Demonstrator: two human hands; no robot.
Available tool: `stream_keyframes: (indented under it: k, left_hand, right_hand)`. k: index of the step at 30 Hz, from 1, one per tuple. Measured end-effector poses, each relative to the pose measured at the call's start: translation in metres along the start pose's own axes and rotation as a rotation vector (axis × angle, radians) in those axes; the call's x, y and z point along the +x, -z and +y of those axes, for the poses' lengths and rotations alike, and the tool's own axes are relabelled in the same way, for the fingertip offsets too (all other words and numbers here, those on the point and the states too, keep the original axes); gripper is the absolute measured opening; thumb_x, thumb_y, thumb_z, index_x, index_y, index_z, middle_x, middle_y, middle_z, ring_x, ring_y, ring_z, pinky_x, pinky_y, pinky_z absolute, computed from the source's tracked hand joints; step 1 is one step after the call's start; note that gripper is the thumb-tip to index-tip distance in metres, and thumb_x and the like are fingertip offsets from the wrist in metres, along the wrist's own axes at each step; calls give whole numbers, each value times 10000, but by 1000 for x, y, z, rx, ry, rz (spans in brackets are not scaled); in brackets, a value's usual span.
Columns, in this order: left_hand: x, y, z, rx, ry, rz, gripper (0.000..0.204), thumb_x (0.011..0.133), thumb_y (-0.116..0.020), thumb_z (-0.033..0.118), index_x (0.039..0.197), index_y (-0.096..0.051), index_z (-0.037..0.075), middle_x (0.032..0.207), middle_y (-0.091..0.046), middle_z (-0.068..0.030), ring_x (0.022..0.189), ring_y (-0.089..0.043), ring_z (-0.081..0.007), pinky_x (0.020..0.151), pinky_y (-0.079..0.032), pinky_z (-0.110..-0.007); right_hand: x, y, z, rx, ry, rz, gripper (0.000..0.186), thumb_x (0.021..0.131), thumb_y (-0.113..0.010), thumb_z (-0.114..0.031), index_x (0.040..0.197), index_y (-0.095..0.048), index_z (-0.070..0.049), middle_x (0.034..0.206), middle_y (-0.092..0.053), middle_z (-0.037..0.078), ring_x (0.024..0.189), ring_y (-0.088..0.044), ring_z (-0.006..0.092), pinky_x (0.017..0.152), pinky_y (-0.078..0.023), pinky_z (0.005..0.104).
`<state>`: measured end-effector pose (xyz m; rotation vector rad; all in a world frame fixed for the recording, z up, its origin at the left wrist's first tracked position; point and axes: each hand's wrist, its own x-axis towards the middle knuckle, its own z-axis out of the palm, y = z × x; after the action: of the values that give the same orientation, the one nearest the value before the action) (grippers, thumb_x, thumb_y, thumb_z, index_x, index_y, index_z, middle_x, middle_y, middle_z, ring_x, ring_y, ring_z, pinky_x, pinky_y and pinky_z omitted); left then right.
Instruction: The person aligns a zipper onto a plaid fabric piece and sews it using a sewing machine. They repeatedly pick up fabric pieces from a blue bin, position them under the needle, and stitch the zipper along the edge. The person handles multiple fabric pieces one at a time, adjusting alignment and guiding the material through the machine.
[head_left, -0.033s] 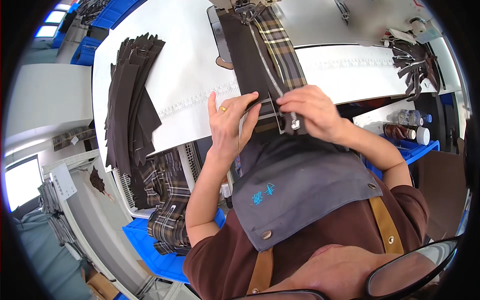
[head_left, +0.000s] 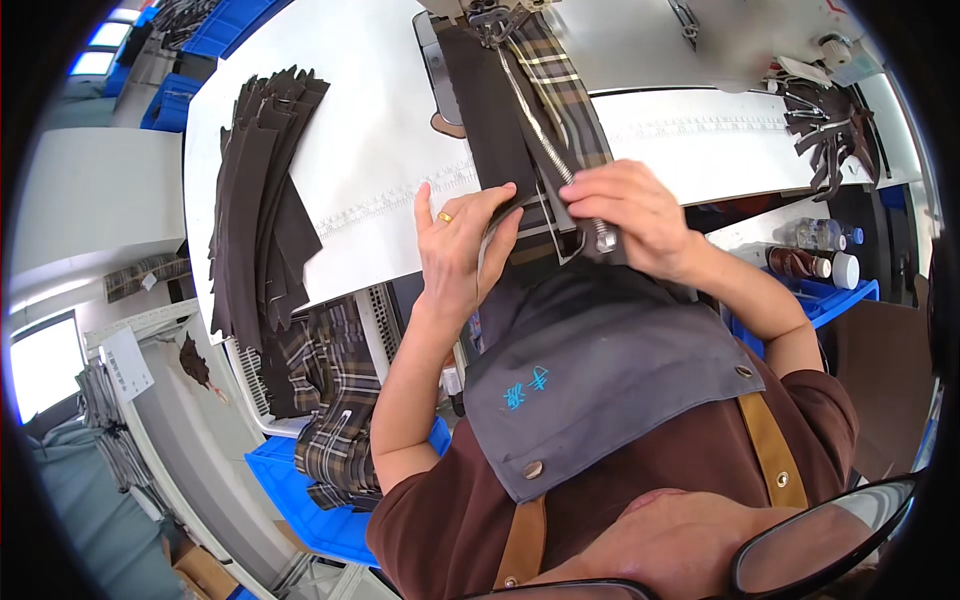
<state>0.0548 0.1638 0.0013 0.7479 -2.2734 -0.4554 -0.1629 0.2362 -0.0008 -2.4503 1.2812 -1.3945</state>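
A dark brown fabric strip runs from the sewing machine's presser foot toward me. My left hand, wearing a gold ring, pinches its near left edge between thumb and index finger. Beside the strip lies a metal-toothed zipper on brown tape, its far end under the presser foot. The fingers of my right hand close on the zipper's near part, with the silver slider just below them. Plaid fabric lies under and to the right of the zipper.
Brown fabric strips are stacked on the left of the white table. Below, plaid pieces hang over a blue crate. At right are a bundle of zippers and bottles beside a blue tray.
My right hand has shifted slightly to the right, drawing the zipper's near end and slider with it. My left hand stays where it was.
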Motion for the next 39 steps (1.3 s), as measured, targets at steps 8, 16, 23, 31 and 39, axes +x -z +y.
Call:
stream_keyframes:
  k: [8, 16, 23, 31, 39]
  left_hand:
    - [-4, 0, -1, 144, -109, -61, 295, 714, -655, 66, 1001, -662, 137, 978, -647, 8, 882, -604, -152, 1062, -131, -506]
    - [-5, -4, 1, 109, -138, -50, 260, 704, -606, 71, 939, -686, 151, 901, -590, 19, 850, -592, -165, 1064, -118, -510]
    - [-4, -5, 0, 91, -132, -75, 275, 685, -640, 100, 950, -691, 151, 909, -593, 20, 841, -591, -161, 1060, -140, -492]
    - [-9, -4, 0, 195, -186, -92, 295, 718, -574, 58, 977, -689, 140, 1013, -628, 7, 859, -609, -148, 1062, -180, -479]
    - [-12, 0, -3, 138, -180, -101, 347, 738, -567, 90, 1068, -666, 136, 1049, -629, -20, 885, -621, -148, 1066, -213, -459]
  right_hand:
    - [-9, -7, -8, -148, -7, -210, 394, 606, -603, 16, 996, -636, -36, 1032, -593, 64, 972, -557, 233, 824, -461, 356]
    - [-10, -10, -10, -128, -37, -228, 451, 567, -602, -7, 1006, -658, -91, 1011, -547, 56, 944, -513, 260, 792, -416, 371]
    - [-9, -10, -12, -129, -63, -221, 454, 552, -609, 12, 987, -652, -108, 991, -532, 42, 956, -506, 258, 810, -428, 368]
    - [-9, -9, -13, -139, -80, -244, 432, 563, -612, 24, 978, -643, -96, 1006, -537, 44, 965, -508, 253, 800, -425, 364]
    - [-15, -1, -19, -65, 5, -57, 315, 601, -641, -12, 915, -646, -34, 962, -645, 51, 859, -605, 195, 733, -451, 313]
